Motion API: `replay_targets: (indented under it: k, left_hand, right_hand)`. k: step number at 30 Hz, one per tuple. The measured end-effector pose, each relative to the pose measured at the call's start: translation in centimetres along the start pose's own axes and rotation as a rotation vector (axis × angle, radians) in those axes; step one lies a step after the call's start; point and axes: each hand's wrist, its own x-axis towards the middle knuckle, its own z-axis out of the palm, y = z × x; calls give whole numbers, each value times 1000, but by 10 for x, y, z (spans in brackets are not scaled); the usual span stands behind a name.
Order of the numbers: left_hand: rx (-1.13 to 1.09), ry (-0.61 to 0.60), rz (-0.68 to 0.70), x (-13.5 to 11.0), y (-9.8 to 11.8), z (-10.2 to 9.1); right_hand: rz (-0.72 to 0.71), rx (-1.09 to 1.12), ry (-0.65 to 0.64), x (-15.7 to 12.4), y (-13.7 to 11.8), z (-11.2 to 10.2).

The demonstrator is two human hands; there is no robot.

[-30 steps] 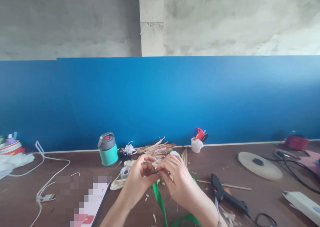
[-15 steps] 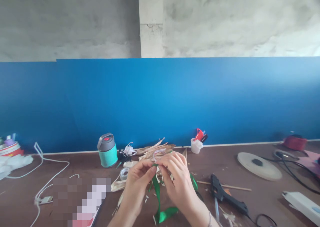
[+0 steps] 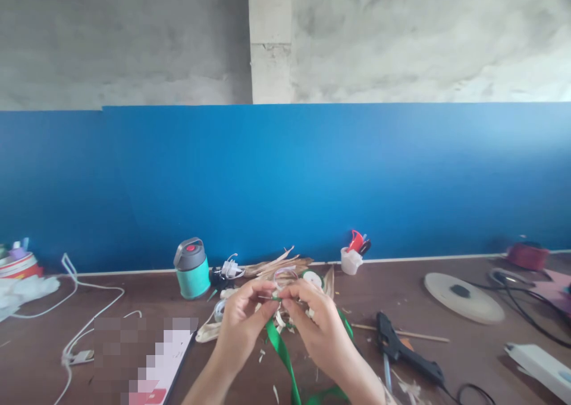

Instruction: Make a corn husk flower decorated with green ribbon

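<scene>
The left hand (image 3: 241, 316) and right hand (image 3: 316, 319) pinch a green ribbon (image 3: 281, 351) tight in their fingers, over the worktop (image 3: 392, 292), left of the black glue gun (image 3: 393, 341)

"Where's that one camera sitting?"

"On the worker's head, behind the forearms (image 3: 214, 363), facing forward and somewhat down across the brown table (image 3: 392, 289) to the blue partition (image 3: 285, 179)."

"Close in?"

"Near the left hand (image 3: 244, 314) and right hand (image 3: 316, 317), low in the middle; the concrete wall (image 3: 401, 36) beyond fills the top."
</scene>
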Motion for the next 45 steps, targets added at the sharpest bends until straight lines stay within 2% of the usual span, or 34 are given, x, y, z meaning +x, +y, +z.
replay_targets:
  k: [3, 7, 10, 15, 18, 21, 24, 29, 33, 36, 39, 42, 45]
  left_hand:
    - [22, -88, 91, 0, -6, -4]
    - [-66, -128, 135, -1, -10, -4]
    - [-105, -163, 106, -2, -6, -2]
    - [-170, -233, 42, -4, 5, -2]
    - [-151, -243, 19, -3, 7, -4]
    - [-31, -154, 21, -2, 6, -4]
    - [49, -99, 13, -2, 4, -2]
    - [48, -52, -60, -2, 5, 4]
    - [112, -13, -36, 0, 8, 3]
    - [137, -28, -47, 2, 11, -6]
    - [133, -82, -50, 3, 14, -17]
    - [84, -115, -29, 4, 18, -25]
    - [-9, -180, -36, 3, 19, -26]
  right_hand:
    - [195, 240, -83, -1, 0, 1]
    - [368, 614, -104, 0, -1, 4]
    - [421, 787, -142, 0, 0, 3]
    - [418, 857, -247, -1, 5, -1]
    - [425, 816, -272, 0, 5, -2]
    - [389, 571, -209, -1, 1, -2]
    - [271, 296, -100, -3, -3, 1]
    - [39, -173, 109, -5, -5, 8]
    - [-130, -330, 229, -4, -7, 13]
    - [-178, -317, 249, -5, -12, 18]
    - [-145, -157, 229, -6, -18, 22]
    - [42, 104, 130, -7, -19, 23]
    - [309, 396, -51, -8, -16, 19]
